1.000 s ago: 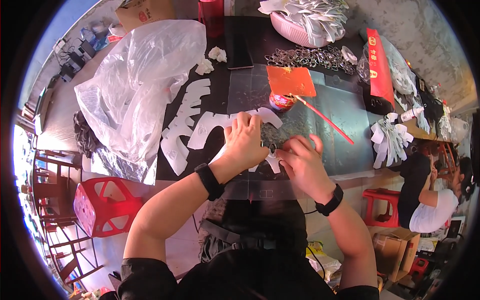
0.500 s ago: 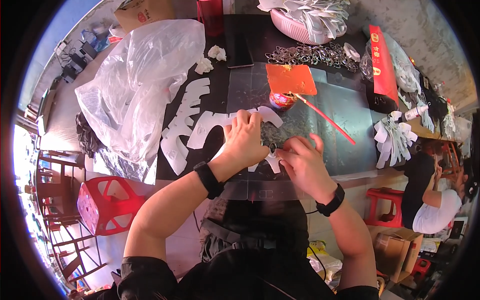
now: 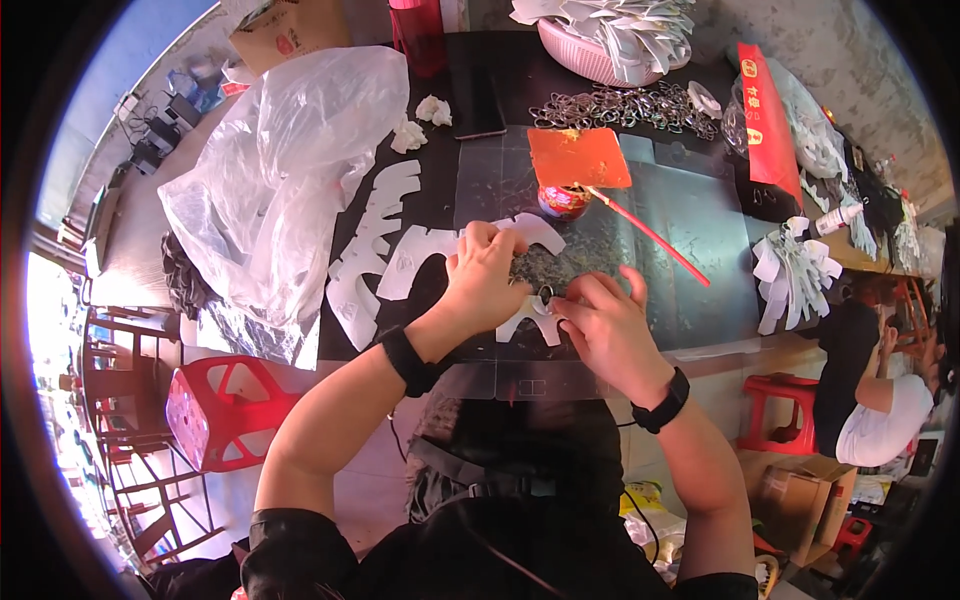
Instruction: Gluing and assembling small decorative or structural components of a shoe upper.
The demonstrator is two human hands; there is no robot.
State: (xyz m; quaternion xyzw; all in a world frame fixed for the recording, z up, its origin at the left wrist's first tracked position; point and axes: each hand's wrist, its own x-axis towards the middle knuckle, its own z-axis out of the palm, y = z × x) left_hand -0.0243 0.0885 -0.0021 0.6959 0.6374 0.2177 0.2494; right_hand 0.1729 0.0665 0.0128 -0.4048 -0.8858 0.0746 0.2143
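Down on the dark table (image 3: 500,170), seen from the head camera, both hands meet over a white cut-out piece (image 3: 532,318) lying near the table's front edge. That piece, a flat curved shape, sits just below a dark glittery patch (image 3: 560,265) on the table. Resting on the upper part of the piece, the left hand (image 3: 485,280) has its fingers bent and pressing down. Just beside it, the right hand (image 3: 605,325) has its fingertips pinched on a small metal ring (image 3: 546,294) at the piece's edge. Both wrists wear black bands. Toward the table's middle stands a small red pot (image 3: 562,201) with a red stick (image 3: 650,236) leaning out of it, and an orange sheet (image 3: 578,157) lies behind the pot. More white cut-outs (image 3: 375,255) lie on the table's left part, next to a big clear plastic bag (image 3: 285,150). At the table's far edge are a heap of metal rings (image 3: 620,105) and a pink basket (image 3: 600,62) of white pieces. Left of the table stands a red stool (image 3: 225,410).
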